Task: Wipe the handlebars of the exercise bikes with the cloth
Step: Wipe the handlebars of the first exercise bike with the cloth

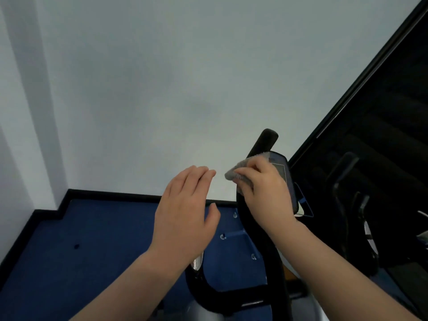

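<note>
Handlebar: black upright bar of the exercise bike, its rounded tip standing above our hands and its lower run curving down into a U-shaped bend low in the head view. The grey cloth sits on this bar a little below the tip, wrapped against it, with one loose corner sticking out to the left of the bar.

Right hand: our grip is closed on the cloth, fingers curled over it and round the bar, pressing the fabric onto the bar. The wrist comes up from lower right, forearm angled toward the bar. The console lies just right of the bar, partly hidden behind this hand.

Left hand: to the left of the bar, apart from it, fingers straight and together, thumb spread, holding nothing. It hovers over the blue floor.

Judgement on the step: we are wiping the upper stretch of the bar. To do it well we should keep the cloth wrapped fully round the tube, slide along its length in one steady pass toward the tip and then down toward the bend, and twist slightly so the far side is reached. The loose corner should be tucked in. The free left hand could steady the bar lower down.
</note>
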### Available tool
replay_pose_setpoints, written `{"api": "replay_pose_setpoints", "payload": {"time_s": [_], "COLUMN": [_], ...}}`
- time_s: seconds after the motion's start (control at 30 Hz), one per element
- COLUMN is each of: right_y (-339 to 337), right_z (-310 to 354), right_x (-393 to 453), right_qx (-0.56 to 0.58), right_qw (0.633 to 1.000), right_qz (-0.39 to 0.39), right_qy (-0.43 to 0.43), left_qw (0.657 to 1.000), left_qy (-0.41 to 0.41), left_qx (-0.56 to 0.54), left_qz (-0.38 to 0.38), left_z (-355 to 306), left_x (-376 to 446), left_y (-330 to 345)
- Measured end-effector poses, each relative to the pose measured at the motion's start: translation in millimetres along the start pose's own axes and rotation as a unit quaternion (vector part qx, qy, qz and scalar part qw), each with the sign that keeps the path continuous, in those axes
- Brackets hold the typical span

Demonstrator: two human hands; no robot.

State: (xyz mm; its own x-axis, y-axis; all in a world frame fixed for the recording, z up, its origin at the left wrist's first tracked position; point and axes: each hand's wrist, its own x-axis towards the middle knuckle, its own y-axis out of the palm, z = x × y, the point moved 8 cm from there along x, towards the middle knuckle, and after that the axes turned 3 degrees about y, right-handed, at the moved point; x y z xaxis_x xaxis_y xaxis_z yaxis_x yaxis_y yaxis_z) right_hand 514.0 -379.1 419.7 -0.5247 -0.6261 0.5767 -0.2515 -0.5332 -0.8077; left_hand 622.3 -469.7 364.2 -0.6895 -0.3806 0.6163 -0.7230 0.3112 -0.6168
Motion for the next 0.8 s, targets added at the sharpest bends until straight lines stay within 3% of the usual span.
{"api": "replay_pose_setpoints", "payload": {"time_s": [0.23,0.37,0.53,0.63,0.8], "right_y": [3,2,-4,-11,-18], "right_z": [-23,-26,-50,-64,-72], "right_x": [-12,-42,-87,-114,-143], "right_qx": [0.136,0.187,0.236,0.266,0.312], "right_qw": [0.975,0.957,0.929,0.920,0.919], "right_qz": [0.173,0.220,0.282,0.284,0.212], "right_qy": [0.006,-0.015,0.027,0.057,0.114], "left_qw": [0.999,0.997,0.990,0.988,0.985], "left_qy": [-0.030,-0.057,-0.056,-0.054,-0.056], "left_qx": [-0.014,-0.049,-0.107,-0.113,-0.111], "left_qz": [0.029,0.030,0.066,0.095,0.116], "left_z": [-3,-12,-46,-64,-86], "left_x": [-2,-15,-59,-82,-103], "left_y": [2,4,18,26,30]}}
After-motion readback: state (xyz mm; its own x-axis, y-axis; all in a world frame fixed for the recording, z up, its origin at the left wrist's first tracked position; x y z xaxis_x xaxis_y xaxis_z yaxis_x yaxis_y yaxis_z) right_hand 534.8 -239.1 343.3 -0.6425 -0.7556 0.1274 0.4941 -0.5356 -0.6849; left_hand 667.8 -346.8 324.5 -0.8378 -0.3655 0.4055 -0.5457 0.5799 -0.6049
